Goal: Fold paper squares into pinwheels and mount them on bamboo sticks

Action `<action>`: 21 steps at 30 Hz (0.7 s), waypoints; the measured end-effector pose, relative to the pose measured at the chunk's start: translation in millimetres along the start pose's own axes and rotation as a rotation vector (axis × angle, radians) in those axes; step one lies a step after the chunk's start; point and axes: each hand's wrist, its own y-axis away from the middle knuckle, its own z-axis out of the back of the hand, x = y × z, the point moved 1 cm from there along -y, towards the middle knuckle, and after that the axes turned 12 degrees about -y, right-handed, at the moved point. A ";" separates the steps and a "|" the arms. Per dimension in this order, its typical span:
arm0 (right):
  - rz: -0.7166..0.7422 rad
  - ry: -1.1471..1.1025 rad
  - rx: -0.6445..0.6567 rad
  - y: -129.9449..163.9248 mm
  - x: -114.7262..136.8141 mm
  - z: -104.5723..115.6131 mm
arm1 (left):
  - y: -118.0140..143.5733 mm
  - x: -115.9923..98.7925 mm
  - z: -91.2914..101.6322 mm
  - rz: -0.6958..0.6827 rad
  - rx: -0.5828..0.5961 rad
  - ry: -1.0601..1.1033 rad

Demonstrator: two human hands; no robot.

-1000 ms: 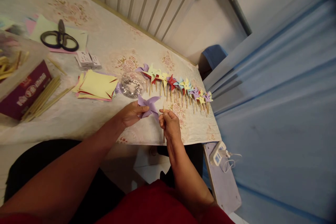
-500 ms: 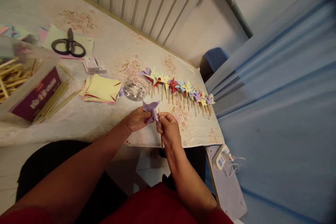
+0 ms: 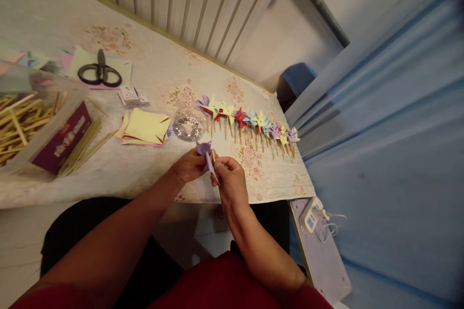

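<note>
Near the table's front edge, my left hand (image 3: 189, 165) pinches a purple paper pinwheel (image 3: 205, 149), turned partly edge-on. Close against it, my right hand (image 3: 229, 174) is closed around a thin wooden stick (image 3: 213, 155), whose tip shows beside the paper; its lower part is hidden by the hand. Whether stick and paper touch cannot be made out. Just beyond my hands stands a round clear dish (image 3: 189, 124) of small shiny metal pins. Finished-looking pinwheels (image 3: 241, 118) on sticks lie in a row behind and to the right.
Left of the dish lies a stack of cut paper squares (image 3: 145, 126). Behind it are small white boxes (image 3: 133, 96) and black scissors (image 3: 100, 73) on coloured paper. A clear tub (image 3: 81, 94) holds many sticks, with more sticks (image 3: 81, 147) beside it. A power strip (image 3: 311, 215) sits at right.
The purple pinwheel has turned more edge-on. My right hand has moved slightly left, and the stick's lower end, seen below the hand before, is now out of sight.
</note>
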 end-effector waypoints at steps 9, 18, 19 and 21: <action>0.039 0.055 -0.075 3.8 -1.6 -9.3 | 1.6 1.8 3.2 0.010 -0.054 0.084; 0.045 0.077 -0.063 8.0 -2.3 -10.6 | 2.6 1.8 1.1 0.006 -0.087 0.058; 0.043 0.075 -0.063 8.1 -2.4 -10.5 | 2.5 1.4 0.4 0.000 -0.092 0.057; 0.038 0.068 -0.072 8.2 -2.4 -10.5 | 2.5 0.5 -0.6 -0.008 -0.102 0.056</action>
